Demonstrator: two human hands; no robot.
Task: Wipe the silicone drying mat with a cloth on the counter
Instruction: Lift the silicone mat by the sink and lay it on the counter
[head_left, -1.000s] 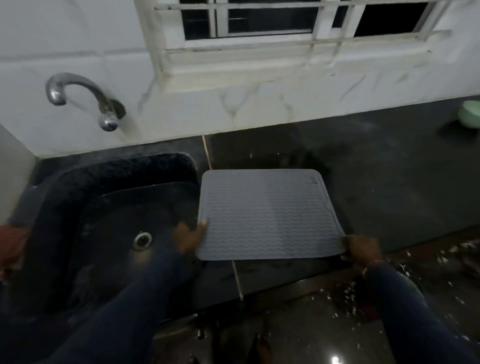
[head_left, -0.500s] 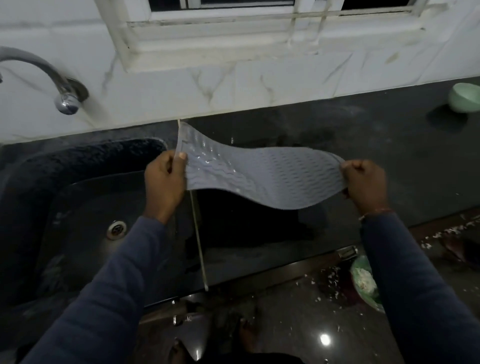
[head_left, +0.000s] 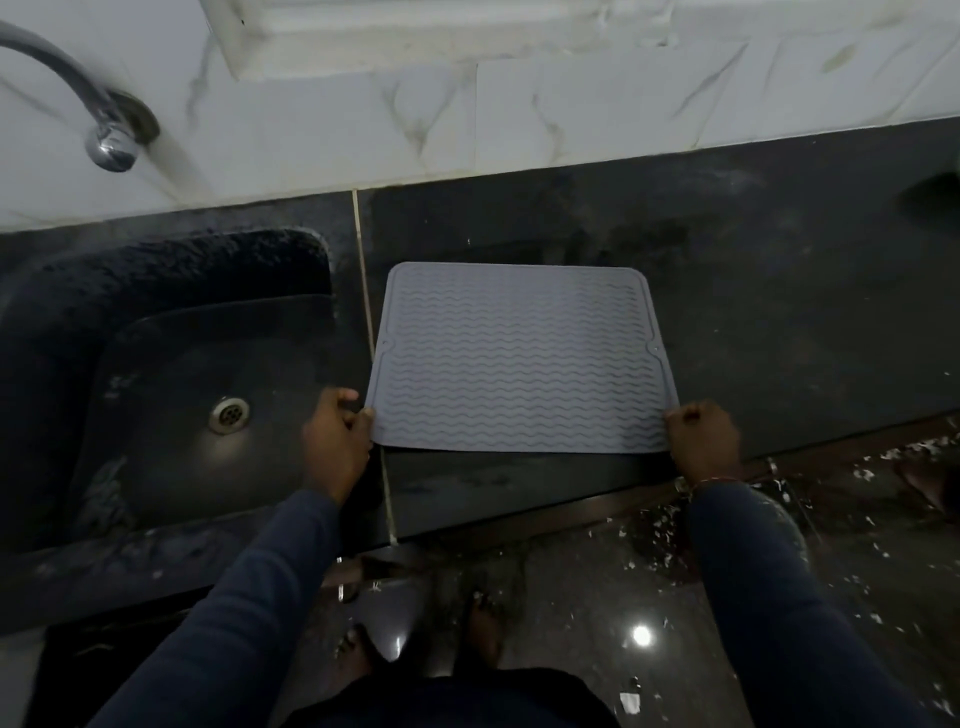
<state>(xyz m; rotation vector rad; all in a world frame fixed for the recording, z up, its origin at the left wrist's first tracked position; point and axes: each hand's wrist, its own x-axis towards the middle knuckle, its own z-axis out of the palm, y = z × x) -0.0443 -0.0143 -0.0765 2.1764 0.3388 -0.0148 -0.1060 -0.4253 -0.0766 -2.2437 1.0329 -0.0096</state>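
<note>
Chrome metal formed the curved tap fixed to the marbled white wall tiles at far left. Below it a dark, rounded-cornered sink was sunk into the black stone counter, a round steel drain set in its floor. A thin pale joint line ran across the counter just right of the sink.

The left hand was closed on the near left corner of the grey silicone mat, fingers curled and thumb pressed against the edge. The mat, a rounded rectangle with wavy ridges and a raised border, was laid flat on the counter, its left edge overlapping the joint line. Its near right corner was pinched by the right hand, also closed in a fist-like grip. Dark blue sleeves covered both arms.

Half a second before, the mat had been held up off the counter, sagging between the two hands; by this moment it had been lowered and spread flat, ridged side up.

The counter surface appeared dull and smeared in dim light. A glossy dark floor strewn with pale flecks was seen below the counter edge, with bare feet on it.
</note>
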